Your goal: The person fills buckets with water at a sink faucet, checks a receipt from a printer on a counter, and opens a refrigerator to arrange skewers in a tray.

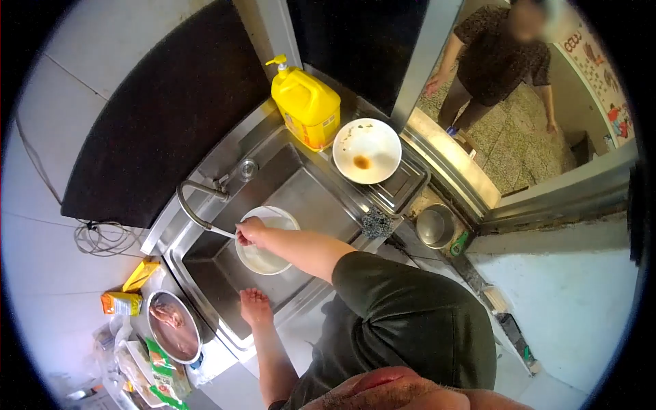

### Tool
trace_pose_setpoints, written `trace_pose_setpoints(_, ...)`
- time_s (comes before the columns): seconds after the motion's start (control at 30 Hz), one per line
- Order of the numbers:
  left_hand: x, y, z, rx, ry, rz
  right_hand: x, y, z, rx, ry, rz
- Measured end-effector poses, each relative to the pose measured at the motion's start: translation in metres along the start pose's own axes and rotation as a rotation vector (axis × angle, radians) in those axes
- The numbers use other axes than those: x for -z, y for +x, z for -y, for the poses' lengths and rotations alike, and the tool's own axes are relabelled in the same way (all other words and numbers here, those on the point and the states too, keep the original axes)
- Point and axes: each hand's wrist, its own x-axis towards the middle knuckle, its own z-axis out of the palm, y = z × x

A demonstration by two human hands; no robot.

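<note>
Head view. White basin (287, 220) sits in the steel sink (311, 188), nearer the tap side. Right hand (251, 231) is over its rim, fingers bunched at the pale end of the curved tap (194, 217); whether they grip it or only touch it, I cannot tell. Left hand (256, 305) is above the near part of the sink, nearest the basin, fingers together, loosely open and slightly curled, nothing seen in it.

In the way: the right forearm crosses the basin's edge and covers part of the sink; the dark green sleeve hides more of the counter.

Far corner: yellow pump jug (307, 113), beside it a white bowl (369, 140) with a brown stain and dark specks, resting over a ridged dark tray (411, 179). Just below, a wiry scourer (376, 223), then a round metal bowl (435, 226) and a green item (459, 243) too small to name. Beyond the window frame, a person (502, 61) in dark clothes on a speckled floor.

Other side of the sink: oval pan (196, 342), smooth-rimmed, with raw-looking pinkish meat (166, 315); yellow box (140, 275), orange-yellow packet (121, 303), crinkled green-and-clear packaging (164, 372). Thin cable (102, 239) looped loosely below a matt dark panel (157, 116) with a curved edge.
</note>
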Motion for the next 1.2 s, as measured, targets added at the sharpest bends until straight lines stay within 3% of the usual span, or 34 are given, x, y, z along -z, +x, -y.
trace_pose_setpoints(0.07, 0.004, 0.012, 0.008, 0.072, -0.001, 0.071, -0.014, 0.017, -0.003, -0.024, -0.002, -0.028)
trace_pose_setpoints(0.1, 0.001, 0.012, 0.01, 0.049, 0.078, 0.304, -0.021, 0.025, -0.007, -0.006, -0.026, -0.05)
trace_pose_setpoints(0.2, -0.047, 0.006, 0.011, 0.096, 0.039, 0.053, -0.04, 0.056, -0.03, 0.077, -0.308, 0.001)
trace_pose_setpoints(0.27, -0.077, 0.007, 0.004, 0.102, -0.004, 0.058, -0.051, 0.034, -0.02, 0.248, -0.875, 0.092)
trace_pose_setpoints(0.3, -0.095, 0.002, -0.003, 0.106, -0.013, 0.058, -0.061, 0.018, -0.027, 0.142, -0.579, 0.019)
trace_pose_setpoints(0.33, -0.109, 0.004, -0.007, 0.111, -0.028, 0.063, -0.069, 0.002, -0.03, 0.164, -0.685, 0.031)
trace_pose_setpoints(0.4, -0.108, 0.024, -0.028, 0.013, -0.154, 0.154, -0.075, -0.026, -0.054, 0.541, -0.982, 0.056)
trace_pose_setpoints(0.43, -0.094, 0.037, -0.043, -0.042, -0.205, 0.198, -0.081, -0.068, -0.038, 0.41, -0.962, 0.024)
trace_pose_setpoints(0.47, -0.08, 0.051, -0.053, -0.084, -0.257, 0.269, -0.089, -0.109, -0.02, 0.262, -0.953, 0.022)
trace_pose_setpoints(0.53, -0.04, 0.074, -0.064, -0.144, -0.331, 0.497, -0.094, -0.098, -0.088, 0.576, -1.132, 0.043)
trace_pose_setpoints(0.57, -0.022, 0.086, -0.067, -0.153, -0.355, 0.701, -0.092, -0.087, -0.124, 0.802, -1.059, 0.044)
trace_pose_setpoints(0.6, -0.006, 0.096, -0.064, -0.155, -0.359, 0.901, -0.087, -0.085, -0.129, 0.757, -0.878, 0.224)
trace_pose_setpoints(0.63, 0.005, 0.105, -0.058, -0.155, -0.331, 0.997, -0.081, -0.062, -0.119, 0.624, -0.945, 0.382)
trace_pose_setpoints(0.67, 0.014, 0.106, -0.051, -0.16, -0.294, 0.979, -0.08, -0.06, -0.104, 0.495, -0.846, 0.436)
trace_pose_setpoints(0.73, -0.062, 0.022, -0.058, -0.123, 0.061, -0.011, -0.084, -0.067, -0.07, 0.23, -0.494, 0.39)
trace_pose_setpoints(0.77, -0.053, 0.021, -0.062, -0.146, -0.04, 0.071, -0.089, -0.062, -0.09, 0.358, -0.603, 0.261)
trace_pose_setpoints(0.8, -0.044, 0.024, -0.065, -0.166, -0.144, 0.156, -0.093, -0.076, -0.093, 0.367, -0.691, 0.276)
trace_pose_setpoints(0.9, -0.01, 0.037, -0.087, -0.392, 0.029, 0.021, -0.107, -0.127, -0.095, 0.306, -0.499, 0.631)
trace_pose_setpoints(0.97, 0.0, 0.043, -0.097, -0.673, 0.193, 0.068, -0.108, -0.136, -0.093, 0.371, -0.606, 0.641)
trace_pose_setpoints(1.0, 0.01, 0.054, -0.091, -0.636, 0.362, 0.052, -0.102, -0.138, -0.092, 0.407, -0.711, 0.603)
trace_pose_setpoints(1.07, 0.042, 0.074, -0.073, -0.553, 0.698, 0.008, -0.065, -0.101, -0.107, 0.239, -1.041, 0.637)
trace_pose_setpoints(1.1, 0.052, 0.066, -0.073, -0.593, 1.454, -0.085, -0.04, -0.083, -0.121, 0.137, -1.311, 0.395)
trace_pose_setpoints(1.13, 0.054, 0.053, -0.071, -0.582, 1.43, -0.123, -0.027, -0.099, -0.096, 0.0, -1.501, 0.25)
trace_pose_setpoints(1.17, 0.053, 0.037, -0.07, -0.621, 1.229, -0.164, 0.012, -0.088, -0.115, 0.53, -1.537, 0.117)
trace_pose_setpoints(1.2, 0.062, 0.03, -0.068, -0.555, 1.068, -0.179, 0.031, -0.09, -0.103, 0.579, -1.502, 0.119)
